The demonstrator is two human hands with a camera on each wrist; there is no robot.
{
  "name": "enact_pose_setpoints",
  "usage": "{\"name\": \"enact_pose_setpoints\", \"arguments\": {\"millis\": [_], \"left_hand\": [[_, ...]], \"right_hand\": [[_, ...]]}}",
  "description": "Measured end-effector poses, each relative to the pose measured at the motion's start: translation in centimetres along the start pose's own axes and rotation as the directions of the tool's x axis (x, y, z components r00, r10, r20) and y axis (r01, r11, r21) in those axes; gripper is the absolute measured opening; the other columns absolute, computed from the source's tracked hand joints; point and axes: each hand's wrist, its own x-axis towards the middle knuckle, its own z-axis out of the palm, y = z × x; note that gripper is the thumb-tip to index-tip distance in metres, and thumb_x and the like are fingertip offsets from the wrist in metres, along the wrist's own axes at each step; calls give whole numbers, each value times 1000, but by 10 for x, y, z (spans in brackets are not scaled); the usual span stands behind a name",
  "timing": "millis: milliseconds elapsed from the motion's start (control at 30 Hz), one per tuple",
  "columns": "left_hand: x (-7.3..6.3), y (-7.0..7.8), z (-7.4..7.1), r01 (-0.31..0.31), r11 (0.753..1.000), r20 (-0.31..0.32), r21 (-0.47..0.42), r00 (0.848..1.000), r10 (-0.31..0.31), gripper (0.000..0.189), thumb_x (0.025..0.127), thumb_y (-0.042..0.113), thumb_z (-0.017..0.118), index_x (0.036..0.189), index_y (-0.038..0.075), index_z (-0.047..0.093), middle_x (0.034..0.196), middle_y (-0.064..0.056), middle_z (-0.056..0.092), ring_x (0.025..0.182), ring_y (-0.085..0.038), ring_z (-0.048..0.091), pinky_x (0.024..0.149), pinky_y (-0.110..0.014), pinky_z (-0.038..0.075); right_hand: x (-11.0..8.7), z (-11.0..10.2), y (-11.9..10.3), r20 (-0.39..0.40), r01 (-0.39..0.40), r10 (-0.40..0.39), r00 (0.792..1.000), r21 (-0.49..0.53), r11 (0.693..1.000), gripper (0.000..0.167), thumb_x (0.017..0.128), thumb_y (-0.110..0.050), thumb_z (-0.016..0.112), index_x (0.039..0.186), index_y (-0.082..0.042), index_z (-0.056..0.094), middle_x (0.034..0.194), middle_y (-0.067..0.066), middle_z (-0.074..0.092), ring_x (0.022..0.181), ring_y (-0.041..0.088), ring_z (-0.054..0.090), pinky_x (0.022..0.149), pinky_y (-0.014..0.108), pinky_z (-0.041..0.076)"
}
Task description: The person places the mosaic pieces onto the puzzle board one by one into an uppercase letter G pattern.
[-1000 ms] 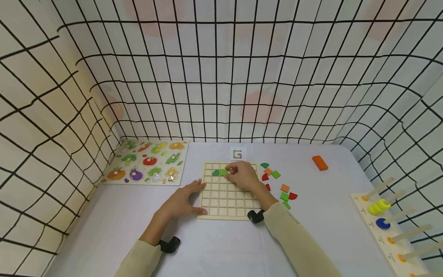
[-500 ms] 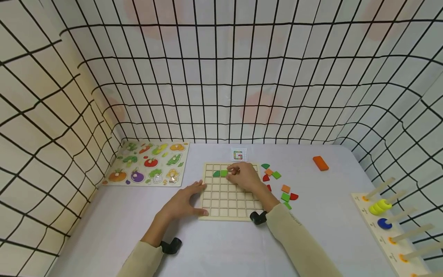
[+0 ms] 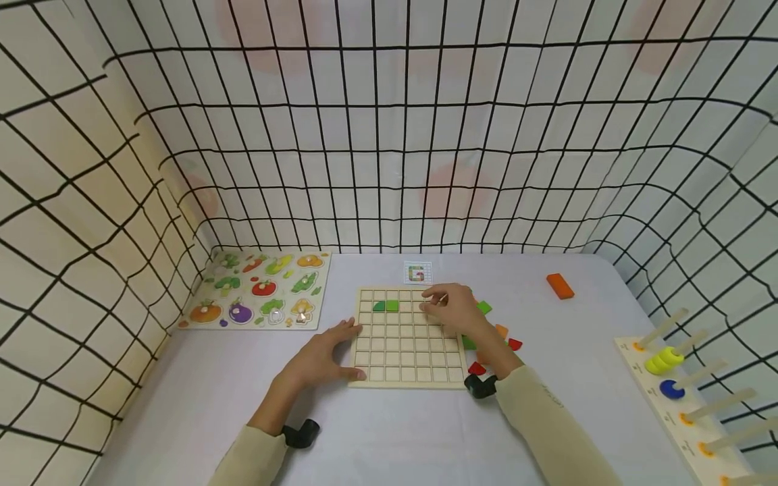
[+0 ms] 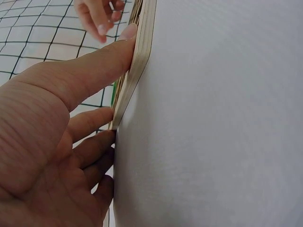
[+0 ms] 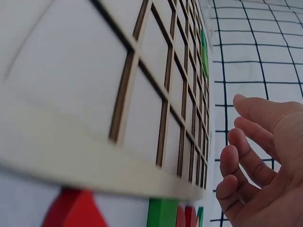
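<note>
A light wooden grid board (image 3: 407, 387) lies on the table. Near its far left, a dark green piece (image 3: 379, 306) and a lighter green square (image 3: 392, 306) sit side by side in cells. My left hand (image 3: 323, 352) rests against the board's left edge; in the left wrist view, the thumb of that hand (image 4: 52, 109) touches the rim and the fingers stay spread along the side. Above the far right of the board is my right hand (image 3: 454, 309), its fingers loosely bent. The right wrist view shows nothing between the fingers of this hand (image 5: 265, 156).
Loose red (image 3: 477, 368), green (image 3: 483, 307) and orange pieces lie right of the board, partly hidden by my right arm. Behind stands a pattern card (image 3: 418, 273). A vegetable puzzle (image 3: 249, 326) is at left, an orange block (image 3: 560, 286) and a peg board (image 3: 653, 398) at right.
My right hand has moved right, away from the green square, toward the board's right edge. The square stays in its cell. My left hand has kept its place.
</note>
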Motion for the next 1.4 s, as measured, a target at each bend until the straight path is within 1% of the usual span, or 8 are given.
{"name": "enact_pose_setpoints", "arguments": {"millis": [100,333,533,767,1000,1167,1300,1400], "left_hand": [[0,-1,0,5,1000,-2,0,1000,-5,95,72,44,93,153,19,51,167,0,37,158,-26,27,126,-55,27],[0,-3,0,3,1000,-2,-8,1000,-3,95,71,44,93,153,20,51,167,1,36,158,-27,27,125,-57,27],[0,-3,0,-4,1000,1,-11,1000,4,96,71,44,94,154,20,51,167,1,35,158,-28,27,126,-57,27],[1,-5,1,-3,1000,-2,-7,1000,3,95,71,43,94,153,19,52,167,0,36,158,-28,27,126,-57,27],[2,-5,1,-5,1000,4,-5,1000,5,96,71,44,94,154,20,51,168,0,35,158,-27,26,126,-56,27],[1,-3,-2,-14,1000,0,-11,1000,14,96,72,44,93,154,19,51,167,0,35,158,-28,26,126,-57,26],[1,-2,-2,-11,1000,-8,-19,1000,10,95,72,42,94,153,18,52,167,-1,36,158,-29,27,126,-57,26],[0,-3,0,-9,1000,0,-17,1000,9,95,72,43,93,153,18,52,167,-1,36,158,-29,27,126,-57,27]], "right_hand": [[-3,-7,7,-16,3,-4,1000,-23,1000,32,94,-29,76,119,-10,77,93,4,70,78,18,62,67,32,51],[-11,-23,24,-64,-53,48,997,-77,996,30,92,-30,78,118,-13,77,91,3,69,78,18,59,63,29,49],[-18,-40,30,-92,-108,99,991,-104,989,32,93,-30,77,119,-13,76,92,4,71,83,21,59,68,31,48],[-22,-55,45,-129,-133,116,985,-135,982,31,94,-33,76,117,-12,76,95,5,69,88,22,57,73,31,46],[-28,-63,61,-128,-172,154,980,-151,973,40,94,-41,75,121,-11,73,103,8,67,95,24,56,78,32,48],[-28,-65,68,-110,-186,169,979,-166,968,39,95,-36,74,124,-9,72,109,12,64,100,27,54,81,34,47],[-28,-64,71,-88,-165,151,985,-184,969,37,94,-31,74,124,-8,72,108,13,61,98,27,52,80,36,45],[-28,-62,73,-83,-165,151,985,-211,963,38,93,-31,76,123,-8,73,105,13,60,97,27,51,80,35,45]]}}
